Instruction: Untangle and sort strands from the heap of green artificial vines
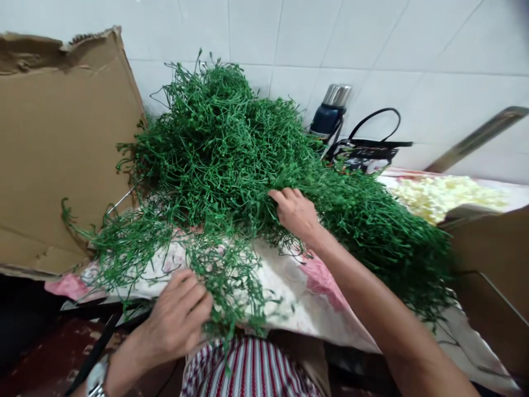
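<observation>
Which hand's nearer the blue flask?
Right. The right hand is at the near side of the big green stem pile, with the flask beyond it by the wall. The left hand is farther off, low and left at the cloth's near edge.

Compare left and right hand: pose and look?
The left hand is curled near the front edge of the cloth; the right hand reaches farther forward, fingertips at the green heap. The left hand has a watch at its wrist; the right hand has none. Both are gloveless.
</observation>
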### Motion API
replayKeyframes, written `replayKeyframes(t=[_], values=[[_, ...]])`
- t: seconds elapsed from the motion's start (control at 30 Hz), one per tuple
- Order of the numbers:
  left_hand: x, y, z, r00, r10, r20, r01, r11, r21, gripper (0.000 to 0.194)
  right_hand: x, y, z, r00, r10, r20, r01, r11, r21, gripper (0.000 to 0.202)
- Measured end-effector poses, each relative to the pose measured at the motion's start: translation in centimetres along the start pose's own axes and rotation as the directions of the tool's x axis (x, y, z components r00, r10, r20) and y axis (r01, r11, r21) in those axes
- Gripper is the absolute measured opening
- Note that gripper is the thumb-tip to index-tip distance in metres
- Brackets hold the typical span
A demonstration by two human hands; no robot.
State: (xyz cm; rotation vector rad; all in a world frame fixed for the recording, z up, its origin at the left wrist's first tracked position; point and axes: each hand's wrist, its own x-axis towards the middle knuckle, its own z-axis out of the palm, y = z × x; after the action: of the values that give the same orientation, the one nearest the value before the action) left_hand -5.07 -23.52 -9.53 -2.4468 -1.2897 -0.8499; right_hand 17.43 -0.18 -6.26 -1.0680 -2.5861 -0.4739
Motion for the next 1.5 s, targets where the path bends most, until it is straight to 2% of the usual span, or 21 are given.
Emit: replayKeyframes(t=[0.1,0.17,0.27,0.37,0.5,0.6,0.67,0.7,0.77,0.8,0.87,0.93,1.03,1.1,1.17,1.23,1.27,1.3,1.33,1.4,1.5], values=[[-0.3,-2.0,-0.9,0.989,-0.104,-0.109,0.119,0.983,0.139,0.025,1.0,0.4,-1.8,0.976,0.11,-0.187,-0.096,0.992,0.082,0.034],[0.3,-2.9,-0.2,0.985,-0.141,-0.101,0.161,0.961,0.226,0.021,1.4,0.2,-3.5,0.931,0.168,-0.324,-0.116,0.978,0.173,0.031],[1.9,-3.3,1.9,0.986,-0.149,0.078,0.118,0.944,0.308,0.017,1.7,-0.3,-6.3,0.854,0.167,-0.492,-0.067,0.975,0.213,0.027],[3.2,-2.7,3.6,0.973,-0.106,0.207,0.047,0.961,0.273,0.018,1.9,0.4,-8.4,0.763,0.186,-0.619,-0.122,0.982,0.145,0.026],[3.4,-1.3,4.2,0.967,-0.029,0.251,-0.011,0.987,0.158,0.018,3.4,4.4,-9.3,0.692,0.279,-0.665,-0.239,0.959,0.154,0.028],[3.1,-0.3,4.6,0.967,0.011,0.256,-0.037,0.995,0.097,0.017,5.7,6.5,-8.2,0.663,0.432,-0.612,-0.361,0.9,0.244,0.032],[3.0,0.2,5.0,0.975,0.02,0.22,-0.041,0.995,0.092,0.016,7.4,6.0,-6.5,0.686,0.532,-0.496,-0.459,0.846,0.271,0.033],[3.0,0.4,5.2,0.979,0.024,0.204,-0.045,0.994,0.096,0.016,8.2,5.1,-5.4,0.74,0.548,-0.39,-0.49,0.836,0.245,0.035],[3.1,0.9,5.5,0.98,0.038,0.193,-0.059,0.993,0.104,0.016,9.3,2.9,-3.2,0.885,0.457,-0.091,-0.44,0.884,0.159,0.033],[3.2,1.1,5.5,0.98,0.043,0.196,-0.064,0.992,0.106,0.016,9.6,1.9,-2.3,0.916,0.4,0.021,-0.4,0.908,0.124,0.032],[3.3,1.6,5.5,0.978,0.049,0.2,-0.07,0.992,0.102,0.017,9.7,0.7,-1.6,0.935,0.331,0.127,-0.342,0.937,0.078,0.037],[3.4,2.1,5.3,0.977,0.051,0.205,-0.072,0.993,0.098,0.016,9.1,1.0,-2.4,0.946,0.299,0.125,-0.307,0.951,0.041,0.047],[3.4,2.6,5.2,0.975,0.049,0.216,-0.072,0.992,0.103,0.015,6.9,3.0,-5.8,0.982,0.174,0.079,-0.178,0.983,0.037,0.062],[3.6,2.9,5.4,0.977,0.053,0.206,-0.076,0.991,0.107,0.013,4.8,3.4,-8.2,0.996,0.086,-0.03,-0.084,0.995,0.061,0.059],[3.8,3.3,5.7,0.98,0.073,0.186,-0.092,0.991,0.097,0.012,2.3,2.1,-9.6,0.977,0.071,-0.201,-0.061,0.996,0.059,0.044],[4.2,3.6,6.0,0.981,0.108,0.162,-0.122,0.989,0.084,0.01,-0.1,-0.7,-9.3,0.942,0.087,-0.325,-0.043,0.989,0.142,0.029],[4.4,3.8,6.2,0.979,0.129,0.159,-0.143,0.987,0.079,0.01,-1.1,-2.3,-8.6,0.963,0.037,-0.267,0.029,0.971,0.238,0.03],[4.7,3.9,6.3,0.975,0.153,0.161,-0.167,0.983,0.077,0.01,-1.9,-4.0,-7.6,0.989,-0.054,-0.136,0.1,0.928,0.36,0.03],[5.0,4.1,6.4,0.97,0.178,0.168,-0.192,0.979,0.074,0.011,-2.4,-5.5,-6.3,0.993,-0.116,0.019,0.094,0.88,0.466,0.03],[5.4,4.4,6.6,0.958,0.226,0.177,-0.24,0.969,0.061,0.012,-3.1,-7.4,-3.7,0.954,-0.23,0.193,0.066,0.786,0.615,0.027],[5.4,4.8,6.7,0.954,0.265,0.139,-0.272,0.962,0.033,0.01,-3.3,-7.6,-1.4,0.946,-0.206,0.252,-0.068,0.632,0.772,0.027]])
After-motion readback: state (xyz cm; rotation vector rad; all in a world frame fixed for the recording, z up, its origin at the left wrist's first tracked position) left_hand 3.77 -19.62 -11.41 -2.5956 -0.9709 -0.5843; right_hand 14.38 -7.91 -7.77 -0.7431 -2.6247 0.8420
